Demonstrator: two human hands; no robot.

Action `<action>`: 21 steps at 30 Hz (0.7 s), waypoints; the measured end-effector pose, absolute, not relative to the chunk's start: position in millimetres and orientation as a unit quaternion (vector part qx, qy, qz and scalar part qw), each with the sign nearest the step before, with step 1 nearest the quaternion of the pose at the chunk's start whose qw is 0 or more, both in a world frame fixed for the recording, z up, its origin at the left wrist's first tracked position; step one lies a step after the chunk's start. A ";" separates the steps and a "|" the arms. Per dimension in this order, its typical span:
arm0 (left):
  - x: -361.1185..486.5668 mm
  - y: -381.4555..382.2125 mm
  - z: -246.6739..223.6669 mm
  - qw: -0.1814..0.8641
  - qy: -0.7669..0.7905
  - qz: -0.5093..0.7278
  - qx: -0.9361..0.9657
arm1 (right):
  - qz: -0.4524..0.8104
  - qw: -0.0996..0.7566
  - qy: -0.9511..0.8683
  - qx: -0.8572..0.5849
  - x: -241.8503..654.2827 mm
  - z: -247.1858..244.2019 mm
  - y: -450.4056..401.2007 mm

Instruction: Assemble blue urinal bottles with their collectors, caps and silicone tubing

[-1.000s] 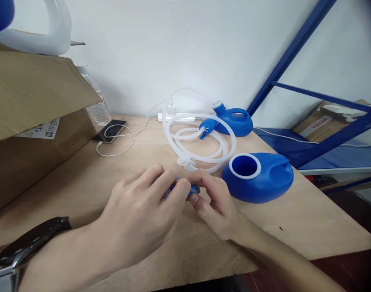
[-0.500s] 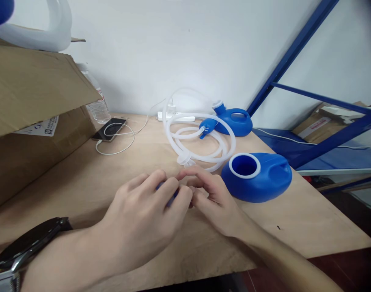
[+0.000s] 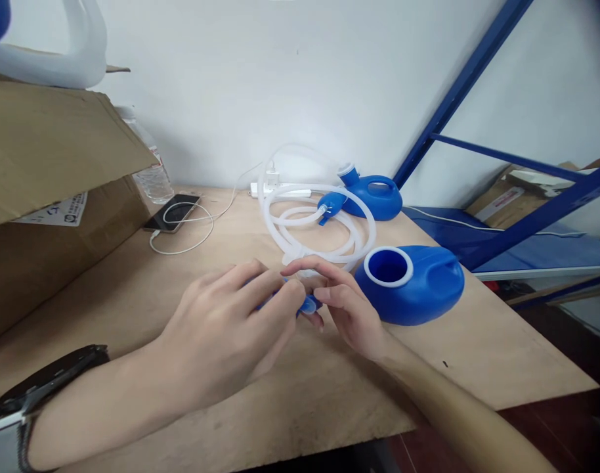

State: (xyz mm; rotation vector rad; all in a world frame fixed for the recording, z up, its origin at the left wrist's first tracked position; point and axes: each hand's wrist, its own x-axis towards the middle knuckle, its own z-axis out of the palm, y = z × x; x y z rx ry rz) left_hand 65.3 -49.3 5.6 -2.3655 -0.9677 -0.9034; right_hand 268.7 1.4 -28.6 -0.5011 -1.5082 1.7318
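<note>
My left hand (image 3: pixel 231 322) is closed round a small blue plastic part (image 3: pixel 308 305), probably a cap, mostly hidden under the fingers. At its right end a pale, translucent tip shows. My right hand (image 3: pixel 352 309) has its thumb and curled fingers against that end. Just right of the hands stands a blue plastic urinal bottle (image 3: pixel 428 289), its white-rimmed mouth uncapped. Behind the hands lies a coil of translucent tubing (image 3: pixel 371 230), joined to a blue cap-like fitting (image 3: pixel 332 203).
A second blue bottle (image 3: pixel 381 197) with a handle stands by the wall. To the left are a cardboard box (image 3: pixel 83 243), a water bottle (image 3: pixel 155 180) and a phone (image 3: pixel 176 213) on a white cable. A power strip (image 3: pixel 285 190) and blue shelf frame (image 3: pixel 457 98) are behind.
The blue part's right end with its translucent tip has come into sight between my hands. My right fingers have loosened and shifted a little. The view has moved slightly.
</note>
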 end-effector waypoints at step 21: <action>53.7 -32.7 19.6 0.135 -0.278 -0.318 -0.896 | 0.518 0.460 -0.692 -0.202 267.2 -40.6 4.5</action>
